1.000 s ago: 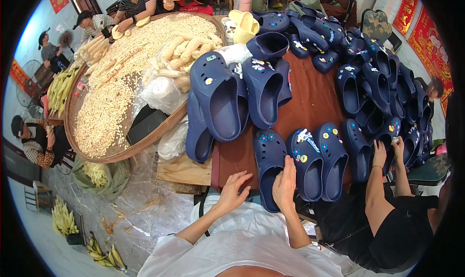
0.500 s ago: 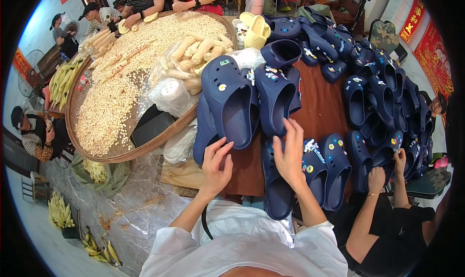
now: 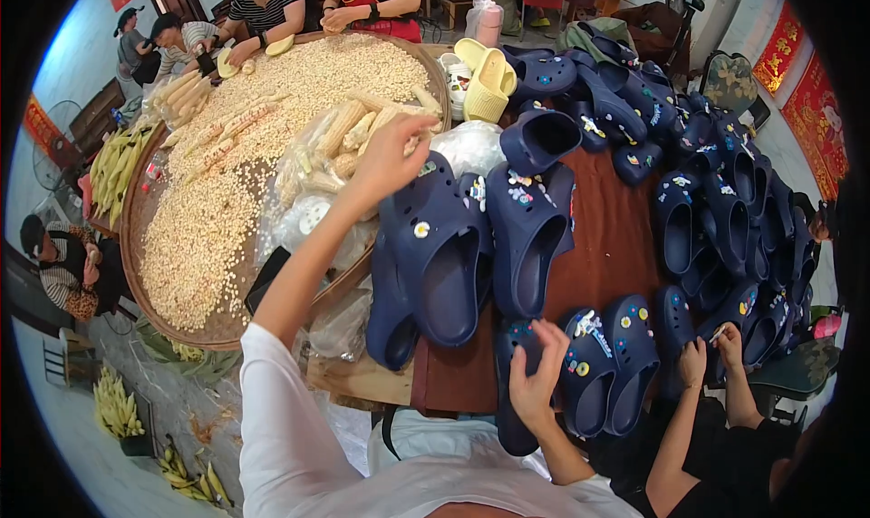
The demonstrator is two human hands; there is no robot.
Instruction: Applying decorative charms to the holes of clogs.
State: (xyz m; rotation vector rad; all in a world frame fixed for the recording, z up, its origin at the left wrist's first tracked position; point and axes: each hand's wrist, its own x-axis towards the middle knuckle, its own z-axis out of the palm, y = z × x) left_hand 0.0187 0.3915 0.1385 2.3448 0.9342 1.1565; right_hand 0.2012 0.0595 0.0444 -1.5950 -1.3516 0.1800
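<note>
My left hand (image 3: 391,160) reaches over the toe of a large navy clog (image 3: 449,287), beside bagged corn cobs. Its fingers look apart, with nothing visible in them. Another navy clog lies partly hidden under the large one. To their right, a navy clog with colourful charms (image 3: 526,260) points away from me. Nearer, my right hand (image 3: 536,373) is open, thumb and fingers spread. It hovers over or touches a navy clog (image 3: 515,432) at the table's front edge and hides part of it. Two charm-decorated clogs (image 3: 587,377) lie just right of that hand.
A big round woven tray (image 3: 145,273) of corn kernels fills the left. Clear plastic bags (image 3: 340,328) lie at its edge. Piled navy clogs (image 3: 675,219) cover the right side. A co-worker's hands (image 3: 702,359) are close on my right. Yellow slippers (image 3: 489,87) stand at the back.
My left hand has left the heel of the large clog and gone forward past its toe. My right hand stays over the near clog. The view has shifted slightly.
</note>
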